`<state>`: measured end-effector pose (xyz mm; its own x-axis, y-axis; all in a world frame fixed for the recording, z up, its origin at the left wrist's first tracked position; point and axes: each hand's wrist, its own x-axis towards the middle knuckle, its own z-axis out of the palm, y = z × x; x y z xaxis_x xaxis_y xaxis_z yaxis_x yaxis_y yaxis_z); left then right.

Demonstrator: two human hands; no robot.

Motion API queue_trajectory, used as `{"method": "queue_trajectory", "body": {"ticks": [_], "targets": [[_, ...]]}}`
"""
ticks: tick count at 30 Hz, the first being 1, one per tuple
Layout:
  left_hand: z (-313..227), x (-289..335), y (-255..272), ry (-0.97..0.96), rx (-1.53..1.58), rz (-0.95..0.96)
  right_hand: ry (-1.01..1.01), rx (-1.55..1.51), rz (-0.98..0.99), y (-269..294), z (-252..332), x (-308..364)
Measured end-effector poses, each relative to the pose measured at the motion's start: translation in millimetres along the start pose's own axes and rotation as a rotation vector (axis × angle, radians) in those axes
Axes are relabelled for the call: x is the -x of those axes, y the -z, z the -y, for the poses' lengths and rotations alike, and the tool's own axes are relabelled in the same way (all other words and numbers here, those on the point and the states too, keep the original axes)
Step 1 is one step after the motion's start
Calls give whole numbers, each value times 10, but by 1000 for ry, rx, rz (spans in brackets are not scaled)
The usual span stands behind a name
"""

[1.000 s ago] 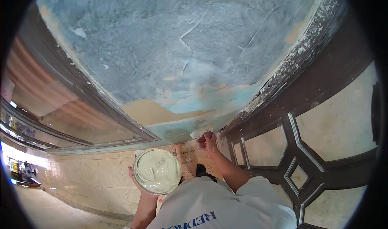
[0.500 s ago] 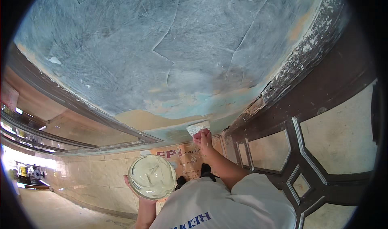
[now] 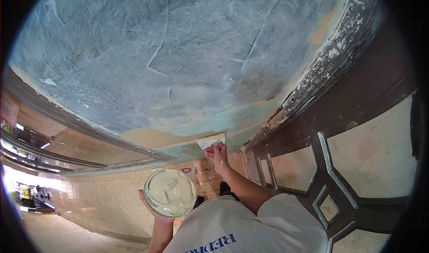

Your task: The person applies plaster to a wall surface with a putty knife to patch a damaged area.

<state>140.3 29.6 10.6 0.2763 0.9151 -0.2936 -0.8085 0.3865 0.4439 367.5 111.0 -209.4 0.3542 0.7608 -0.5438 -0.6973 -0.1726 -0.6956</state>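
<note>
My right hand [image 3: 218,156] is closed around the reddish handle of a putty knife [image 3: 212,142]. Its wide blade, smeared with whitish filler, lies against the lower part of the wall [image 3: 196,87]. That wall is patchy blue-grey, with raised crack lines and a tan strip low down. Lower left, my left hand [image 3: 163,219] supports a round tub [image 3: 170,193] from beneath and at its side. Pale, creamy putty fills the tub, its surface swirled. Most of my left fingers are hidden under the tub.
A dark brown panelled door [image 3: 321,177] with light inset panels stands on the right, beside a chipped frame edge [image 3: 333,52]. Brown trim [image 3: 58,103] runs along the left. A printed orange-brown sheet [image 3: 208,181] lies on the tiled floor near my dark shoes.
The putty knife and my right hand have shifted slightly left along the bottom of the wall. The view has moved a little too. My left hand keeps holding the tub.
</note>
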Motion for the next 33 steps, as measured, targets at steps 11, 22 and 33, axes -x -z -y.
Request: {"method": "queue_trajectory", "body": {"ticks": [11, 22, 33], "targets": [[50, -20, -46, -41, -54, -9, -75, 33, -54, 144, -46, -28], [49, 4, -4, -37, -60, 0, -63, 39, -81, 178, 40, 1], [61, 37, 35, 29, 14, -6, -48, 106, 38, 717, -118, -319]]}}
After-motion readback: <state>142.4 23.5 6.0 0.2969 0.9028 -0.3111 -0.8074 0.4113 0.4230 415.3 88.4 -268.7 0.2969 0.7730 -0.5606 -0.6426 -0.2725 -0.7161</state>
